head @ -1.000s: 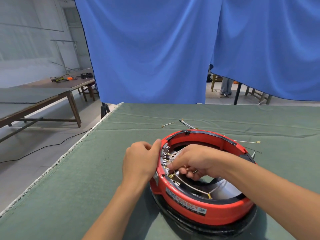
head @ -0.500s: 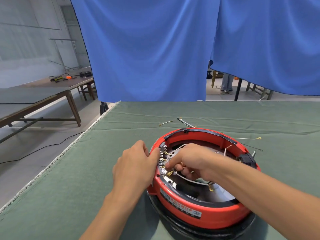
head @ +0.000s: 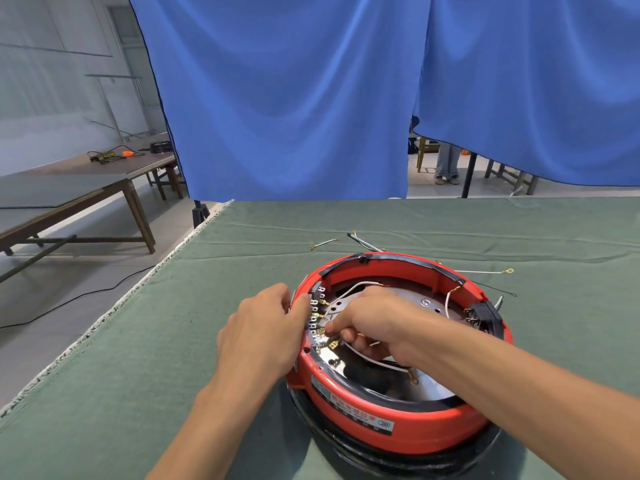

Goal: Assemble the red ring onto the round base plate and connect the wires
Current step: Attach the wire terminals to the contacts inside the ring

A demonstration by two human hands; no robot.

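The red ring (head: pixel 398 415) sits on the round black base plate (head: pixel 408 460) on the green table. My left hand (head: pixel 263 336) grips the ring's left outer wall, thumb at the rim. My right hand (head: pixel 377 323) reaches inside the ring and pinches a white wire (head: pixel 367 358) with a brass terminal next to the strip of metal tabs (head: pixel 317 322) on the inner left wall. A second white wire (head: pixel 450 299) curls by the black connector block (head: pixel 485 315) at the right rim. The shiny metal plate (head: pixel 429 304) lies inside.
Loose wires with ring terminals (head: pixel 485 271) and a short lead (head: pixel 323 243) lie on the green cloth (head: pixel 138 341) behind the ring. The table's left edge (head: pixel 104 313) drops to the floor. Blue curtains (head: pixel 294 98) hang behind; a wooden bench (head: pixel 86 199) stands left.
My left hand slid slightly lower along the ring's wall. My right hand shifted the wire end along the tab strip. The view moved a little.
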